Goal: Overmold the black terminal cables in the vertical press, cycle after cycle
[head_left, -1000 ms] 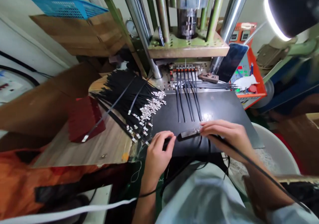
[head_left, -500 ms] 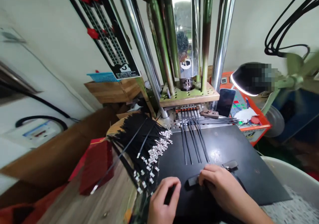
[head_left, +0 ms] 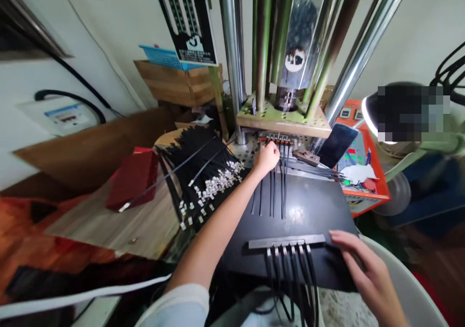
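My left hand reaches forward to the press, its fingers closed at the row of black cables in the mould. What lies in its fingertips is hidden. At the right, my right hand is open, fingers stretched out, beside the right end of a grey metal bar on the black plate. Several black cables with pale connector ends are set along that bar and hang toward me.
A pile of black cables with white-metal ends lies left of the plate. Further left is a dark red box. Steel columns frame the press. A phone, an orange control box and a lamp stand right.
My left hand has moved forward from the near plate to the mould. My right hand has let go of the metal bar and shifted right; the bar now lies straight with cables in it.
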### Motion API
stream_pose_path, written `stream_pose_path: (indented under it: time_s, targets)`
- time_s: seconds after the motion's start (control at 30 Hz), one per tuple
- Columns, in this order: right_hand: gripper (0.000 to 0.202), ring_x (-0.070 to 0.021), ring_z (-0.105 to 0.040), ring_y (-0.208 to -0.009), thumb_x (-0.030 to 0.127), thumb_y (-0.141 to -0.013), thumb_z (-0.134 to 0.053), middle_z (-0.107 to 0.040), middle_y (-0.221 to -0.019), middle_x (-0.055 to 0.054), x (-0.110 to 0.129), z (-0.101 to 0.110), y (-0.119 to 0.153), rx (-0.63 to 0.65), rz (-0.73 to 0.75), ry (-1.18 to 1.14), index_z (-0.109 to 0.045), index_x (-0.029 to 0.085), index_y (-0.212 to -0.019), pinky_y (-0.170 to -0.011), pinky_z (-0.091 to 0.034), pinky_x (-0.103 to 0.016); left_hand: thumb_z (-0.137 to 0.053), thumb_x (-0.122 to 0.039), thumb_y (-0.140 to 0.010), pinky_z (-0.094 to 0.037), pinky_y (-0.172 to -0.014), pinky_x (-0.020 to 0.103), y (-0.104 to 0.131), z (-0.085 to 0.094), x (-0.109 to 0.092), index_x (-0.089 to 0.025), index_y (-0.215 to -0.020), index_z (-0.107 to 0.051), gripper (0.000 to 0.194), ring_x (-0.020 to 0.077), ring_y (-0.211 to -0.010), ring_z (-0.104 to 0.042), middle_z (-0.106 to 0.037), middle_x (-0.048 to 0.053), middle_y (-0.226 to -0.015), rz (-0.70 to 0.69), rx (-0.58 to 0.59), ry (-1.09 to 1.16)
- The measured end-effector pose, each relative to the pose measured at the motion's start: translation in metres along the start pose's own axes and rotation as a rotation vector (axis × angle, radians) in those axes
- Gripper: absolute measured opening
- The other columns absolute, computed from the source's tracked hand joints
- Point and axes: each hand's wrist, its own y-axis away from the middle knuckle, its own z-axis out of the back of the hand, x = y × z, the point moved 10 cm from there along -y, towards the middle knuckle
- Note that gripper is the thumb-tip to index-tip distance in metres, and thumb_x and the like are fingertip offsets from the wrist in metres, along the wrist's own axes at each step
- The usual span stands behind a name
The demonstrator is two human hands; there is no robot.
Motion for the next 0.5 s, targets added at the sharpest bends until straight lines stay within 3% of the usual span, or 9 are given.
stream_pose_path:
  time_s: [0.1, 0.23, 0.4, 0.5]
  targets:
    - [0.019, -0.017, -0.074, -0.084, 0.022, -0.089, -0.052, -0.076, -0.097, -0.003, -0.019, 0.0, 0.026, -0.148, 0.09, 0.135, -0.067, 0.023, -0.1, -0.076, -0.06, -0.02, -0.057, -0.033, -0.09, -0.048, -0.086, 0.034, -0.04, -0.012, -0.004, -0.014, -0.089, -0.068, 0.022, 0.0212, -0.094, -0.065, -0.071, 0.011, -0.095, -0.01, -0.009, -0.101]
    - [0.021, -0.0176, -0.074, -0.08, 0.017, -0.085, -0.054, -0.076, -0.092, -0.002, -0.011, -0.011, 0.027, -0.275, 0.224, 0.2, -0.068, 0.023, -0.1, -0.076, -0.06, -0.021, -0.057, -0.037, -0.093, -0.048, -0.095, 0.044, -0.071, -0.021, -0.011, -0.013, -0.105, -0.064, 0.028, 0.0207, -0.104, -0.062, -0.066, 0.009, -0.111, -0.016, -0.065, -0.199]
    - [0.023, -0.0166, -0.073, -0.082, 0.014, -0.086, -0.051, -0.076, -0.091, -0.004, -0.003, -0.012, 0.013, -0.183, 0.203, 0.085, -0.069, 0.023, -0.097, -0.075, -0.06, -0.02, -0.054, -0.036, -0.094, -0.043, -0.101, 0.049, -0.076, -0.027, -0.003, -0.013, -0.112, -0.063, 0.03, 0.024, -0.113, -0.059, -0.065, 0.012, -0.117, 0.005, -0.117, -0.228]
    - [0.024, -0.0171, -0.074, -0.083, 0.017, -0.09, -0.049, -0.076, -0.091, -0.005, -0.009, -0.006, 0.014, -0.103, 0.139, 0.002, -0.072, 0.022, -0.094, -0.076, -0.059, -0.019, -0.049, -0.025, -0.095, -0.042, -0.102, 0.041, -0.077, -0.026, -0.002, -0.01, -0.112, -0.065, 0.028, 0.0241, -0.115, -0.06, -0.067, 0.014, -0.117, -0.026, -0.096, -0.198]
